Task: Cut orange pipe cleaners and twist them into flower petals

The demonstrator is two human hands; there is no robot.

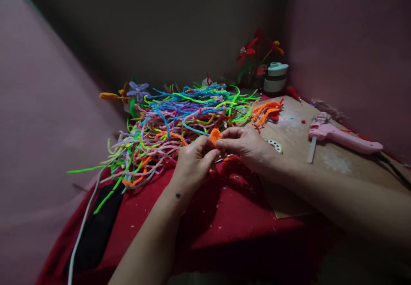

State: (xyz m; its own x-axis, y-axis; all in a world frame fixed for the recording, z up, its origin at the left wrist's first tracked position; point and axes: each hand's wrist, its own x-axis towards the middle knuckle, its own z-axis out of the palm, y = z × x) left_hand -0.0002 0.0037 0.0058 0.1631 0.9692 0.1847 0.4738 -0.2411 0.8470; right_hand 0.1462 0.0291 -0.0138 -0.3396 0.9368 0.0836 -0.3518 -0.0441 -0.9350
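While the left hand (195,160) pinches an orange fuzzy piece (215,136), the right hand (248,147) grips its opposite side, also closed. It is held above the red cloth (237,216), near the heap of multicoloured pipe cleaners (180,109).

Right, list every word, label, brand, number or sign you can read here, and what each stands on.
No readable text anywhere.
Pink glue gun: no lettering visible; any small print would be too dim to read.
Teal-and-dark container: no label legible.
Pale dotted item: dark dots only, partly hidden.
Orange fuzzy piece: no marks legible.
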